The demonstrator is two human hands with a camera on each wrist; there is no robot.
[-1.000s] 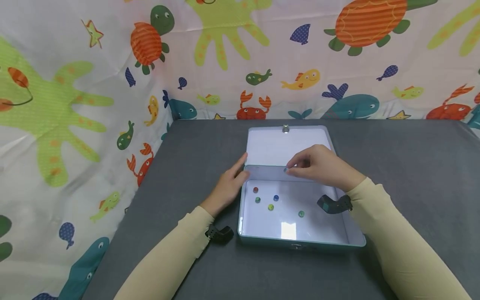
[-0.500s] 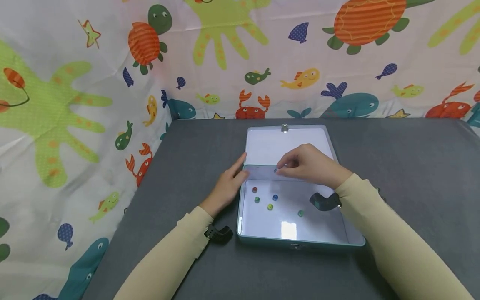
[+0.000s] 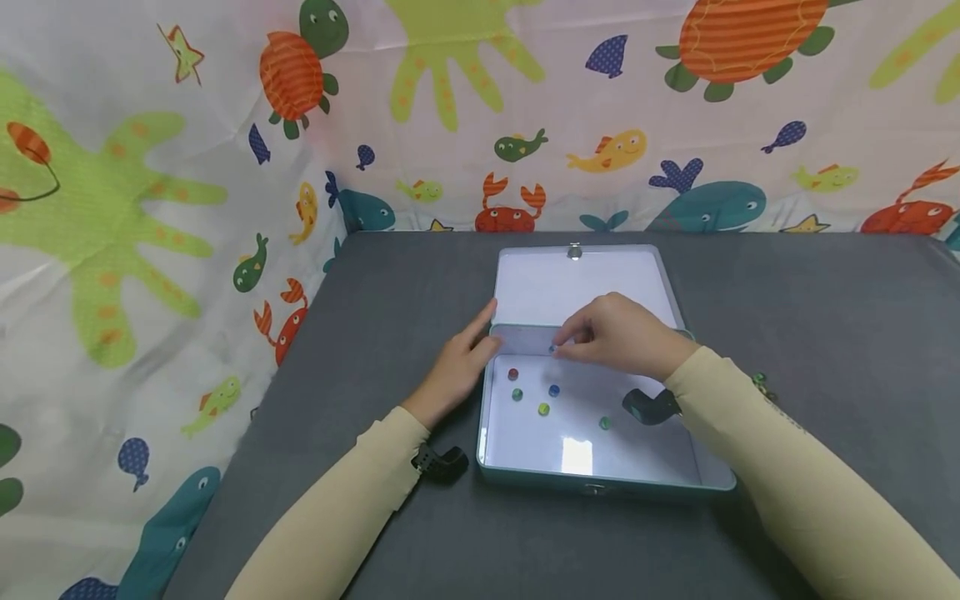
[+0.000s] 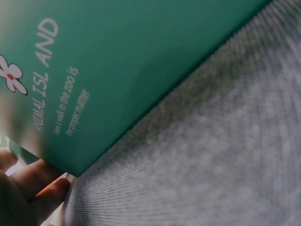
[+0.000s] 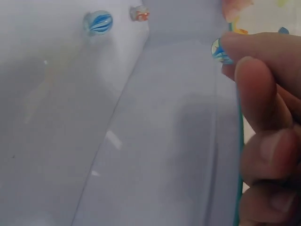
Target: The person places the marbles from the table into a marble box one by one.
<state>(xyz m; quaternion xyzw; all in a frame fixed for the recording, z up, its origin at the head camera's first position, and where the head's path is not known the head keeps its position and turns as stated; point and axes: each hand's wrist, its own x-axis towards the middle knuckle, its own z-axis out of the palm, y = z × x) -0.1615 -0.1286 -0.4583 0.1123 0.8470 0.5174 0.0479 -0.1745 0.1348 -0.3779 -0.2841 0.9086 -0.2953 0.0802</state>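
Indoor tbl (image 3: pixel 810 333) area, sea-print bkdrop (image 3: pixel 457 167)

Soft light leaves a square glare (image 3: pixel 577 456) near the front of the box (image 3: pixel 645 458), while the left wrist view is dim, its bench (image 4: pixel 225 141) blurred.

We see a box (image 3: pixel 652 454) on the table (image 3: pixel 825 333), its lid (image 3: pixel 540 283) behind. Five marbles (image 3: pixel 553 390) lie inside, mostly left. A sixth marble (image 5: pixel 219 52) is in the right hand (image 3: pixel 618 337), maybe just before the back wall (image 3: pixel 521 340).

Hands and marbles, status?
Right hand pinching one marble near far wall of box. Left hand at its left side. Five other marbles visible inside. No obstruction seen.
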